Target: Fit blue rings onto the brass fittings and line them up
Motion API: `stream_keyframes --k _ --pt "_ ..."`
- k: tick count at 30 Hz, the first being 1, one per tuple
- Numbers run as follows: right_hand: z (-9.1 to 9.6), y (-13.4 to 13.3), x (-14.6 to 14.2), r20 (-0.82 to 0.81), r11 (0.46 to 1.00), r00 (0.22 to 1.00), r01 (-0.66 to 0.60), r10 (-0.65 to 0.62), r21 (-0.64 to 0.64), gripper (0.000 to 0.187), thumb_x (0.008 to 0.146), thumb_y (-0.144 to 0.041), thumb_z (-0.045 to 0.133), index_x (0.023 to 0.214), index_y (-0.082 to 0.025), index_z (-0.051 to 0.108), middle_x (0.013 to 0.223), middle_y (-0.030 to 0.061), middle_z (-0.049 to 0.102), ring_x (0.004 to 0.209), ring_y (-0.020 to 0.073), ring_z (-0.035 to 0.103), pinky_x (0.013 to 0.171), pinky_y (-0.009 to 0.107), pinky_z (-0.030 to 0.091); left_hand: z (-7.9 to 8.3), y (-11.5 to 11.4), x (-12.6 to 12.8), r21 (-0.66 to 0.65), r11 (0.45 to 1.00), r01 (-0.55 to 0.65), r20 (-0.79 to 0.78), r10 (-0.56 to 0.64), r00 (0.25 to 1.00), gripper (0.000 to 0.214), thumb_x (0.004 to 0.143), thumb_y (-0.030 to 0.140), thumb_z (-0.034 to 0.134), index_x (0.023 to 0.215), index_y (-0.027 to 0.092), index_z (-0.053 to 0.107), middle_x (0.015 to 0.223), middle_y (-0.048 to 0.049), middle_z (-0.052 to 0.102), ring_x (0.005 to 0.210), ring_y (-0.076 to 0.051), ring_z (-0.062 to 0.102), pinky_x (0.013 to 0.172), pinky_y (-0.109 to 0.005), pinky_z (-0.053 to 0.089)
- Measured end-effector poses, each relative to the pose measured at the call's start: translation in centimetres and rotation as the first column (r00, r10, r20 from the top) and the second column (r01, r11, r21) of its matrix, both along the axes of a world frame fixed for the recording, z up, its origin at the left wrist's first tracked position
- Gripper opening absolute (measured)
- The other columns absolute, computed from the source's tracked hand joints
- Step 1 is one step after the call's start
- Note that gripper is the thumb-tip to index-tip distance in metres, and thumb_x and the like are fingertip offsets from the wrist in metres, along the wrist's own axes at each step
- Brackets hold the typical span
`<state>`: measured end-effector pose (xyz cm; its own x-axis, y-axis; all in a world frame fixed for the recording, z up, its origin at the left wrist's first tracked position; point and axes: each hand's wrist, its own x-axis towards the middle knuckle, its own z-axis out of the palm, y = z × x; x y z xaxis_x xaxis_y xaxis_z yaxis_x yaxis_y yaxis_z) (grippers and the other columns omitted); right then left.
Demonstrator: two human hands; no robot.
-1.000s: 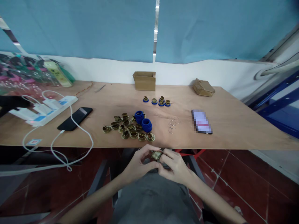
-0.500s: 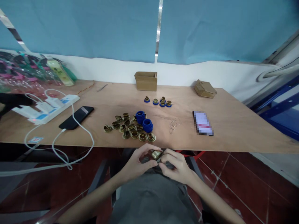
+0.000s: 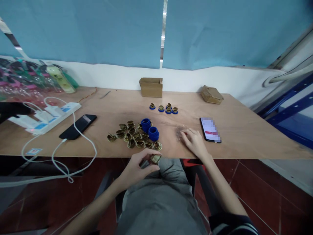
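Observation:
My left hand (image 3: 140, 166) is below the table's front edge, over my lap, with fingers closed round a small brass fitting (image 3: 155, 159). My right hand (image 3: 193, 141) lies on the wooden table (image 3: 244, 130), fingertips on a small cluster of thin wire rings (image 3: 180, 132); whether it grips one I cannot make out. A heap of brass fittings (image 3: 133, 137) with two blue ring stacks (image 3: 149, 129) lies between the two hands on the table. Several brass fittings seated in blue rings (image 3: 163, 108) stand in a row farther back.
A phone with a lit screen (image 3: 210, 130) lies just right of my right hand. A black phone (image 3: 78, 126) on a white cable, and a power strip (image 3: 49, 115), sit at left. Two cardboard boxes (image 3: 151, 86) (image 3: 211, 94) stand near the wall. Bottles and bags are at far left.
My right hand left the brass fitting it shared with the left hand and moved up onto the table to the wire rings. The left hand keeps the fitting.

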<state>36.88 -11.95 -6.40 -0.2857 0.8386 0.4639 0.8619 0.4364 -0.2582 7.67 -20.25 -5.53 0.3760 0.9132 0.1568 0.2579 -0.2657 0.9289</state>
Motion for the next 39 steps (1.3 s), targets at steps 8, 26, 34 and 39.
stream_keyframes --k 8,26,34,39 --pt "-1.4 0.5 0.2 0.201 0.997 0.978 0.069 -0.065 -0.017 0.037 0.102 -0.027 0.042 0.126 -0.012 0.066 0.108 0.017 0.069 0.097 0.0319 0.058 0.086 0.042 0.039 -0.6 0.9 -1.9 0.314 0.949 0.022 -0.302 0.078 0.95 0.034 0.092 0.029 0.071 0.124 0.026 0.061 0.114 -0.0035 0.072 0.105 -0.02 0.069 0.094 -0.031 0.053" --pt "-1.6 0.6 -0.5 0.233 0.998 0.971 0.063 -0.06 -0.007 0.033 0.101 -0.026 0.043 0.127 -0.013 0.059 0.119 0.0177 0.066 0.101 0.0329 0.057 0.088 0.042 0.044 0.0 3.1 -10.9 0.564 0.774 -0.286 -0.506 0.598 0.621 0.035 0.095 0.053 0.057 0.105 0.021 0.064 0.094 -0.0057 0.07 0.057 -0.016 0.064 0.062 -0.029 0.052" --pt "-1.5 0.7 -0.5 0.221 0.998 0.974 0.056 -0.051 -0.018 0.029 0.101 -0.026 0.045 0.122 -0.015 0.06 0.12 0.017 0.066 0.102 0.0315 0.058 0.087 0.041 0.045 -0.6 2.6 -9.4 0.531 0.824 -0.198 -0.47 0.481 0.74 0.033 0.094 0.051 0.06 0.111 0.023 0.065 0.102 -0.0055 0.07 0.073 -0.019 0.069 0.069 -0.03 0.056" --pt "-1.1 0.7 -0.8 0.241 0.997 0.969 0.067 -0.057 -0.031 0.03 0.1 -0.025 0.045 0.124 -0.015 0.06 0.122 0.0174 0.066 0.103 0.031 0.06 0.088 0.041 0.044 -2.5 3.3 -8.0 0.521 0.84 -0.153 -0.503 0.447 0.74 0.027 0.099 0.043 0.054 0.114 0.023 0.065 0.109 -0.0082 0.069 0.095 -0.026 0.072 0.084 -0.037 0.059"
